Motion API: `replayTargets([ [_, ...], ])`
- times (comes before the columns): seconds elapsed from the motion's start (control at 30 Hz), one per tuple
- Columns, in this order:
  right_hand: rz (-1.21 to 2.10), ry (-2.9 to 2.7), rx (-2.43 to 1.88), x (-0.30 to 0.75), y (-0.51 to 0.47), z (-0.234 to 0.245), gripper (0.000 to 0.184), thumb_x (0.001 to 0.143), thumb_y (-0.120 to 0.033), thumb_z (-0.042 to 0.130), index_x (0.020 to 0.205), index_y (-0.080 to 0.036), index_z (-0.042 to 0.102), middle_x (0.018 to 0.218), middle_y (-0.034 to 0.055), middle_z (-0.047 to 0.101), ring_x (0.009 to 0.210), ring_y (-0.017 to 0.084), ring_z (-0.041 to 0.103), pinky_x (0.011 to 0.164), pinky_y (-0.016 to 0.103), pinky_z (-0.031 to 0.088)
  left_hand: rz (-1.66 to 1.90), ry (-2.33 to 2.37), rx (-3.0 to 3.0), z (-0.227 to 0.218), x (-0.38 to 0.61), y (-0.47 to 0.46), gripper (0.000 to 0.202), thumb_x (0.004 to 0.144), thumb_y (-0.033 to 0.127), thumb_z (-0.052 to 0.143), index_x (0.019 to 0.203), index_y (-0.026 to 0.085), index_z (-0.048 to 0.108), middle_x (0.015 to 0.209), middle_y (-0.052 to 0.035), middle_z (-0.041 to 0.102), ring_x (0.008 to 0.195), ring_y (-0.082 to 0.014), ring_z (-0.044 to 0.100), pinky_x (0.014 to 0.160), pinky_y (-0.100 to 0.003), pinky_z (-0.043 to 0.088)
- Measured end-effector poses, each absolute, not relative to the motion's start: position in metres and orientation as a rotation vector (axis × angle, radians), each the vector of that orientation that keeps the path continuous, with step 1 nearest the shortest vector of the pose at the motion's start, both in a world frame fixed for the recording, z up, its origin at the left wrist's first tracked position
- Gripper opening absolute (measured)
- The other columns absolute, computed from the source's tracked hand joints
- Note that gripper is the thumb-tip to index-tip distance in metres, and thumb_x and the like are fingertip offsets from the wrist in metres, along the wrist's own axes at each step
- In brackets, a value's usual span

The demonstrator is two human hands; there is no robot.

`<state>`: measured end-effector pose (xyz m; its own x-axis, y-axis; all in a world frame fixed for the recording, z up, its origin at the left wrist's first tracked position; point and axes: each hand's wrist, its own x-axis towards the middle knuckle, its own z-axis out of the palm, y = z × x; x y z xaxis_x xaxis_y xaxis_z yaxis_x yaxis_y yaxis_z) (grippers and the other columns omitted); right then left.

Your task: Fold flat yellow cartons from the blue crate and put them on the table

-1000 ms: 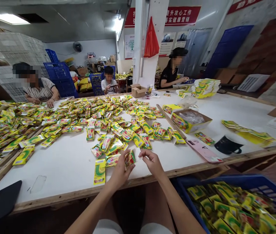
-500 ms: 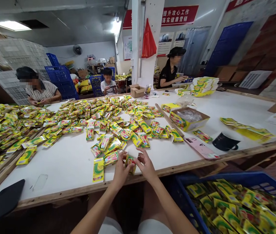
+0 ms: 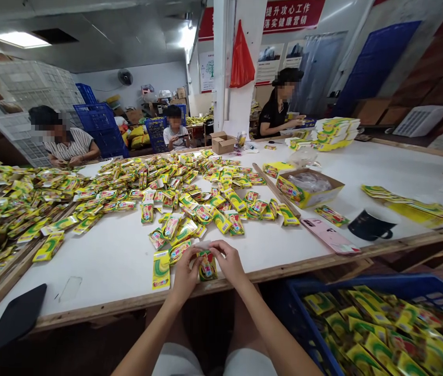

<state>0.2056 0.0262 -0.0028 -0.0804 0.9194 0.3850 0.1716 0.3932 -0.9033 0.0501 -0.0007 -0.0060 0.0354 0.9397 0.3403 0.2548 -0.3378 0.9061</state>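
Observation:
At the near table edge, a small yellow-and-green printed carton stands between my hands with its coloured front towards me and a whitish flap at its top. My left hand is closed on its left side, thumb against the front. The fingers of my right hand pinch the top right corner by the flap. Just left of my left hand lies a flat yellow carton. Another carton lies behind that hand, partly covered by it. A loose heap of similar cartons spreads beyond.
On the right are a pink phone, a black mug, an open box with clear plastic and a wooden strip. A blue crate full of cartons stands below the table edge. Three people sit across the table.
The carton has turned from a tilted position to show its front, and its pale top flap now shows. My right hand has closed in onto its top. The view has shifted slightly.

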Motion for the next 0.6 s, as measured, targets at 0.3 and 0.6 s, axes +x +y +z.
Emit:
replayTargets([
  [0.3, 0.796, -1.655, -0.940, 0.209, 0.013, 0.001, 0.017, 0.085, -0.029, 0.056, 0.094, -0.022, 0.068, 0.100, 0.0066, 0.066, 0.096, 0.021, 0.061, 0.079, 0.032, 0.051, 1.362, 1.236, 1.690, -0.002, 0.053, -0.006, 0.018, 0.087, 0.032, 0.053, 0.097, 0.020, 0.062, 0.106, -0.0087, 0.066, 0.102, -0.0230, 0.061, 0.092, -0.039, 0.047],
  [0.6, 0.714, -1.625, -1.076, 0.198, 0.022, 0.009, 0.019, 0.088, -0.033, 0.051, 0.084, -0.020, 0.065, 0.080, 0.0045, 0.067, 0.073, 0.019, 0.061, 0.070, 0.030, 0.049, 1.414, 1.343, 1.502, 0.008, 0.057, 0.001, 0.021, 0.082, 0.038, 0.059, 0.087, 0.018, 0.064, 0.078, -0.0027, 0.066, 0.071, -0.0173, 0.062, 0.067, -0.028, 0.049],
])
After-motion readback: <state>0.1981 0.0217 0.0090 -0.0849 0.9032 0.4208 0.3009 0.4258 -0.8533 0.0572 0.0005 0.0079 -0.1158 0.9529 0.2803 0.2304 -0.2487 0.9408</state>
